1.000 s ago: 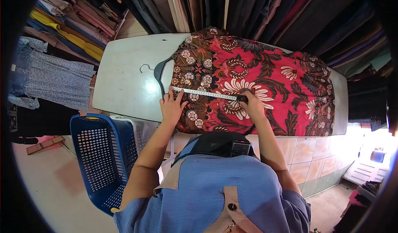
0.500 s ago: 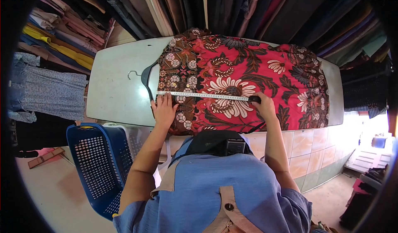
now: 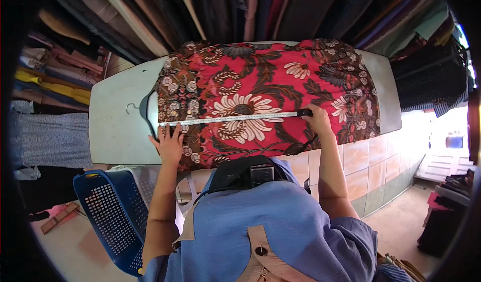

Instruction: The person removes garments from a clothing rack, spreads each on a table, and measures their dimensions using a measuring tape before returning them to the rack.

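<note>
A red and brown floral garment (image 3: 280,89) lies spread flat over a white table (image 3: 112,134). A dark hanger (image 3: 145,109) with a metal hook sits at its left end. My left hand (image 3: 171,145) rests flat with fingers spread, its fingertips on the garment's left edge by the end of a white measuring tape (image 3: 235,118). The strip runs straight across the cloth toward the right. At its other end, my right hand (image 3: 318,121) is closed around the black case of the tape measure (image 3: 303,112), just above the fabric.
Clothes (image 3: 200,11) hang in a row behind the table, and folded garments (image 3: 47,84) are stacked at left. A blue perforated basket (image 3: 107,212) stands below the table's left side. Dark clothes (image 3: 436,227) lie at lower right.
My right hand has moved right along the garment with the tape case, and more tape is drawn out. My left hand stays at the garment's left edge. The whole view has shifted.
</note>
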The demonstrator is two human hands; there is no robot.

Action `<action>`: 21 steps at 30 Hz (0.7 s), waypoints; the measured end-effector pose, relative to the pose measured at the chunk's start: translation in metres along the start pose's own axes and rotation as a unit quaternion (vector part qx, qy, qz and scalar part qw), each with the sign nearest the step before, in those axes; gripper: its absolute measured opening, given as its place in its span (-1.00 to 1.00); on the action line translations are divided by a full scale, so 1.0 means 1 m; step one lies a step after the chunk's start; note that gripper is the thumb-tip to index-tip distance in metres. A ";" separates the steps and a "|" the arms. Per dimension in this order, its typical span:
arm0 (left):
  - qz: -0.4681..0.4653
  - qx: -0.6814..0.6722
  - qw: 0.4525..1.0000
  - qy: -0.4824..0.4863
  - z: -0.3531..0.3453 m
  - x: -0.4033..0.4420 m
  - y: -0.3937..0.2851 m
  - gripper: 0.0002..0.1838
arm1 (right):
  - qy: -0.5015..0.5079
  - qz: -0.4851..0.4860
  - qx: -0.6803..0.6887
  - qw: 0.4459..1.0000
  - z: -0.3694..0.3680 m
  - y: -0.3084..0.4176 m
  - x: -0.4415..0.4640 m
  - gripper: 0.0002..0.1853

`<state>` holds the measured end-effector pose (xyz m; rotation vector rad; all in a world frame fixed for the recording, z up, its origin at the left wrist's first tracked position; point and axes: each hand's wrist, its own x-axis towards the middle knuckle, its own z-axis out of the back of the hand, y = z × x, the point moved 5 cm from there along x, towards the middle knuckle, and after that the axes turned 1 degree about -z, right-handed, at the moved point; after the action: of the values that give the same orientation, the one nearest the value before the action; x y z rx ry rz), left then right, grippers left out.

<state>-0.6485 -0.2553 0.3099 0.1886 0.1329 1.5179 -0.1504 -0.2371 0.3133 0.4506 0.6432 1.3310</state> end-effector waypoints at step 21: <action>0.091 0.095 0.976 0.176 0.014 0.009 -0.018 -0.42 | -0.052 -0.038 -0.120 0.991 0.122 -0.150 0.018 -0.68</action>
<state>-0.6279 -0.2475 0.3203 0.0827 0.5579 1.7106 0.0434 -0.2419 0.3059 0.2943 0.4048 1.2839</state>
